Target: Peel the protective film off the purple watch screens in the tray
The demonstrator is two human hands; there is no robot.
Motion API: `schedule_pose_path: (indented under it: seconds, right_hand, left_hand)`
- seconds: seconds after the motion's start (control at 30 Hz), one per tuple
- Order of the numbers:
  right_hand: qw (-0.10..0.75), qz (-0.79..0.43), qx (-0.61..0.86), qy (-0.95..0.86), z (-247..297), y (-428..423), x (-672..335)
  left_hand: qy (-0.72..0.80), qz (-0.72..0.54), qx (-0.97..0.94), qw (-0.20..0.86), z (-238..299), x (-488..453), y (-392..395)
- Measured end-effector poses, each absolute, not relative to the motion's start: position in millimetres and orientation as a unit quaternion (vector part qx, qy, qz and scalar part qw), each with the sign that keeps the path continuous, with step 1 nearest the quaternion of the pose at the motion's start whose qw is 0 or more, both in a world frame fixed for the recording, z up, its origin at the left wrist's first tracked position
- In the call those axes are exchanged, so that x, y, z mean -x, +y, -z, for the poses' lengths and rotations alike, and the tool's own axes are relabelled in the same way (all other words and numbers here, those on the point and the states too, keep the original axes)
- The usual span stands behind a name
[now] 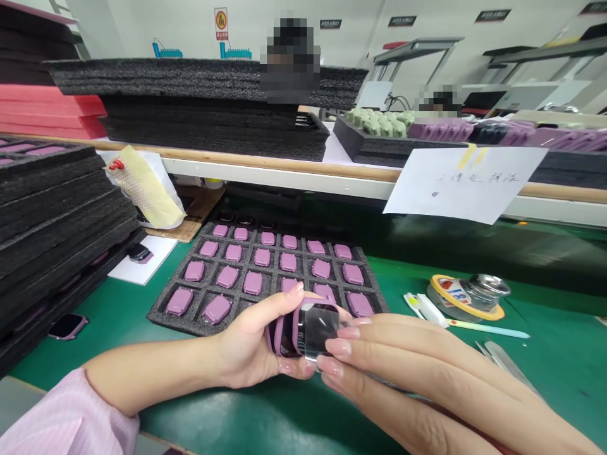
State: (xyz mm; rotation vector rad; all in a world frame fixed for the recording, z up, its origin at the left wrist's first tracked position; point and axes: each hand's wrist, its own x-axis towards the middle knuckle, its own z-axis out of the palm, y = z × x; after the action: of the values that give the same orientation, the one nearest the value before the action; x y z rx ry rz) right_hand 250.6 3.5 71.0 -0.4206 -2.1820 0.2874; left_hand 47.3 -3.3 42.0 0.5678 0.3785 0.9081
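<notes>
My left hand (246,341) grips a pink smartwatch body (284,335) from below, its fingers curled around the case. A clear glossy film or screen piece (317,328) sits on the watch's front. My right hand (408,366) comes in from the lower right, with its fingertips pinching that clear piece at its edge. Behind the hands lies a black foam tray (173,319) holding rows of pink watch units in separate pockets. My left wrist and fingers partly hide its front pockets.
A green work mat (265,423) runs under everything. On it, to the right, stand a tape roll with a metal cup (467,296) and tweezers (507,366). Stacked black foam trays (52,221) rise at the left. A shelf with a hanging paper note (465,183) crosses the back.
</notes>
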Motion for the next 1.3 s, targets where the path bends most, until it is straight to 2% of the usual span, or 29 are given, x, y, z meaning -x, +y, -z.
schedule_pose_path:
  seconds: [0.17, 0.33, 0.53, 0.7, 0.93, 1.07, 1.2, 1.3]
  right_hand:
    - [0.362, -0.104, 0.134, -0.917, -80.2, 18.6, -252.2]
    - [0.401, -0.026, 0.116, -0.908, -74.7, 28.6, -238.7]
    - [0.401, -0.208, 0.200, -0.869, -64.7, 32.4, -230.5]
    - [0.397, -0.267, 0.196, -0.856, -64.3, 38.8, -234.4]
    - [0.399, -0.177, 0.169, -0.884, -65.1, 42.3, -234.5]
    - [0.411, -0.148, 0.227, -0.870, -58.7, 64.5, -240.3]
    - [0.356, -0.184, 0.311, -0.862, -26.6, 87.1, -243.6]
    - [0.310, -0.191, 0.317, -0.876, 2.3, 92.1, -242.7]
  left_hand:
    - [0.201, -0.425, -0.266, 0.842, -43.8, -48.9, -5.4]
    - [0.216, -0.460, -0.328, 0.796, -43.4, -53.4, -6.4]
    - [0.241, -0.464, -0.352, 0.776, -42.1, -53.3, -4.0]
    - [0.249, -0.479, -0.309, 0.783, -48.9, -49.8, -2.1]
    - [0.254, -0.463, -0.293, 0.797, -46.2, -50.1, -3.0]
    - [0.291, -0.528, -0.256, 0.756, -49.6, -49.2, 0.2]
    - [0.350, -0.576, -0.195, 0.712, -54.6, -44.4, 4.4]
    - [0.355, -0.572, -0.232, 0.702, -53.4, -42.0, 6.7]
